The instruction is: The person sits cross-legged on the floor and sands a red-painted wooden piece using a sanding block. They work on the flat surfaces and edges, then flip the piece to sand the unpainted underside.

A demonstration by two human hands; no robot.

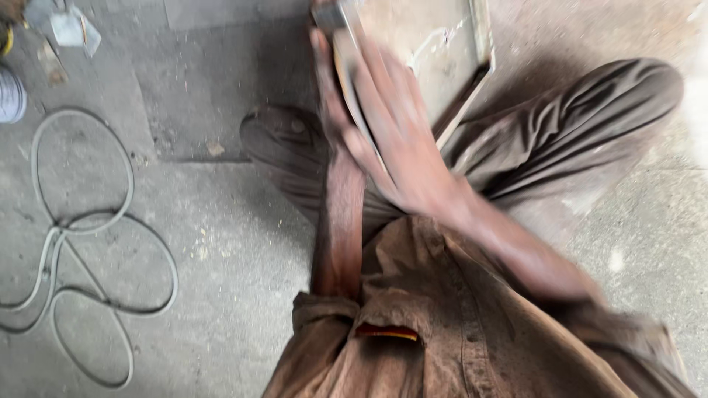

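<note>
Grey concrete floor [221,258] surrounds us; at twelve o'clock our right hand [398,133] lies flat, left hand [328,81] clasping, on a thin grey metal strip [346,44], likely stiff and sharp-edged; hold its flat faces.

We see a rough grey concrete floor [221,243], dusty and stained, with a darker patch [214,96] toward the top. A pale cable [81,221] lies on it in loose loops at the left. Scraps of metal [66,29] sit in the top left corner. Daylight falls flat and soft, brightest at the right edge.
</note>
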